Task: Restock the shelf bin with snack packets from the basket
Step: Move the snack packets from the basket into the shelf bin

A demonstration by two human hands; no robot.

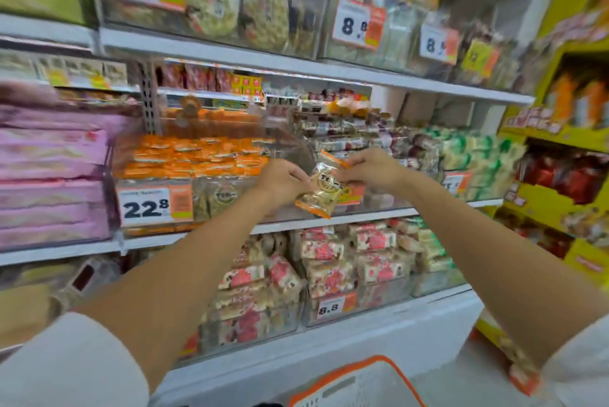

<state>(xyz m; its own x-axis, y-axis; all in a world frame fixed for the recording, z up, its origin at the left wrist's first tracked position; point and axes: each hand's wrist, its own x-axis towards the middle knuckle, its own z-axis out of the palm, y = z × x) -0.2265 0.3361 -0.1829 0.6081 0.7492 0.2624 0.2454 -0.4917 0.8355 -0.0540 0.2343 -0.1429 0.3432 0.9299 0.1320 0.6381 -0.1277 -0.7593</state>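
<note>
- Eyeing the shelf bin (227, 209) mid-left: piled high with orange packets.
- Left grip (283, 179) pinches the snack packet (321, 192), centre frame, just right of the bin.
- Right grip (370, 169) pinches its top corner.
- Looks light, crinkly and slippery, so I'd hold the sealed edges, not the crushable middle.
- Basket (400, 373): bottom edge.

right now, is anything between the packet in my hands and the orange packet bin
Only the bin's clear front wall: the snack packet, pinched by the left hand and right hand, hangs before its right end and must go over the rim.
</note>
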